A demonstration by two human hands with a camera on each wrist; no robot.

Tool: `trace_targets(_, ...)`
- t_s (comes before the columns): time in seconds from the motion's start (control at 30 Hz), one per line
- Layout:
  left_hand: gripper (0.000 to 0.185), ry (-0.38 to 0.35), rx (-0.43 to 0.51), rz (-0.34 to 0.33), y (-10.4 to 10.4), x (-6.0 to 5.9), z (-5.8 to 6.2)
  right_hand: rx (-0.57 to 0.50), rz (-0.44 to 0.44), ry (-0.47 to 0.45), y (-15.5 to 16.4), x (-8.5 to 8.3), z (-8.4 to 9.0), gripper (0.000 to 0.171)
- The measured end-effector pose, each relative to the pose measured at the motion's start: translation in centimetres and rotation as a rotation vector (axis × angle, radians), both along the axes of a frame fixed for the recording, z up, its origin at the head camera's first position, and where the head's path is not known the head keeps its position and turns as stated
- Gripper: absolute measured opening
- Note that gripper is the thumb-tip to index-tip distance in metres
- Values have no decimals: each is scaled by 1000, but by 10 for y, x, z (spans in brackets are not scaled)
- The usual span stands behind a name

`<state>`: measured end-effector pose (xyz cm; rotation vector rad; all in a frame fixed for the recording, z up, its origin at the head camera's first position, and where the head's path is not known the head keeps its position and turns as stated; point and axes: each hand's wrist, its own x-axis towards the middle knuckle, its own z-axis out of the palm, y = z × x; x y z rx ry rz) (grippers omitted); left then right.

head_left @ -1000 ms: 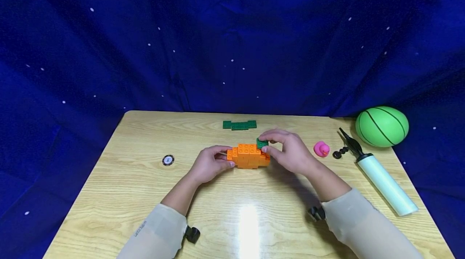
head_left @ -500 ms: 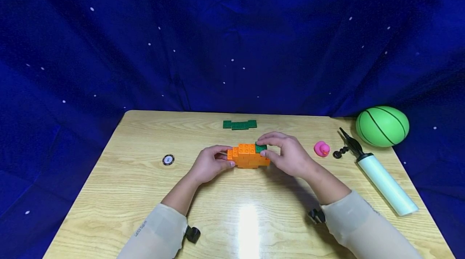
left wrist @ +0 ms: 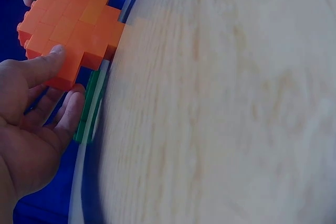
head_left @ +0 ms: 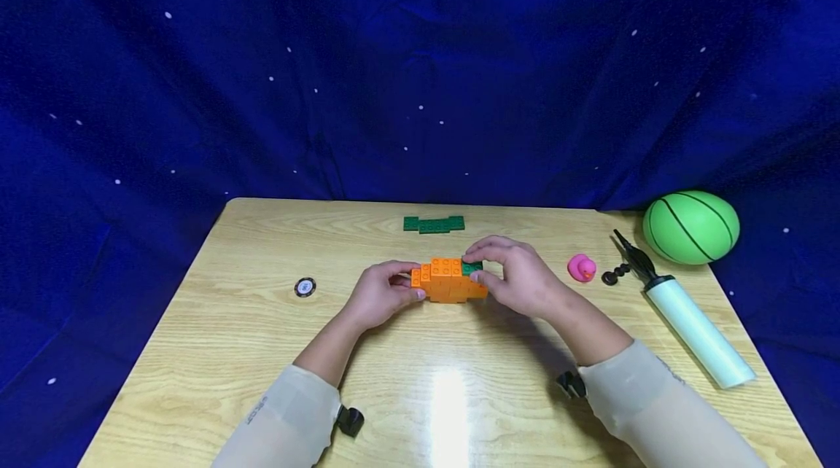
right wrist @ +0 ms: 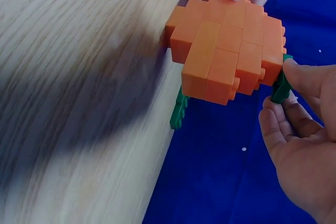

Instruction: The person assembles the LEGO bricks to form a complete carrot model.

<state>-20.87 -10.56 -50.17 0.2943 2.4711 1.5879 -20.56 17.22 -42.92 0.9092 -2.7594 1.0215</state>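
Observation:
An orange brick model (head_left: 448, 280) stands on the wooden table (head_left: 262, 337) at its middle. My left hand (head_left: 380, 294) grips its left end with thumb and fingers; the left wrist view shows the thumb (left wrist: 44, 64) on the orange model (left wrist: 71, 27). My right hand (head_left: 518, 277) pinches a small green brick (head_left: 471, 268) against the top right of the model. In the right wrist view the green brick (right wrist: 280, 85) sits between my fingertips at the edge of the orange model (right wrist: 228, 51).
A green brick strip (head_left: 433, 224) lies behind the model. A black round disc (head_left: 305, 287) sits at the left. At the right are a pink rubber duck (head_left: 581, 267), small black parts (head_left: 615, 275), a white hand pump (head_left: 689, 322) and a green ball (head_left: 690, 227).
My right hand has lowered the green brick from just above the model onto its top right corner. The left hand has kept its hold.

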Motion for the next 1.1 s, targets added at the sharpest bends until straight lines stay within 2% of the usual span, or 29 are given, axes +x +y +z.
trace_targets(0.33,45,-19,-4,17,-2,-2,-1,3,15,33,-2,-3,-3,23)
trace_targets(0.53,46,-35,0,7,-1,-1,-1,-43,28,-1,3,-6,-5,26)
trace_targets(1.1,46,-45,5,-3,-1,0,-1,-97,-70,-62,6,-27,-10,23)
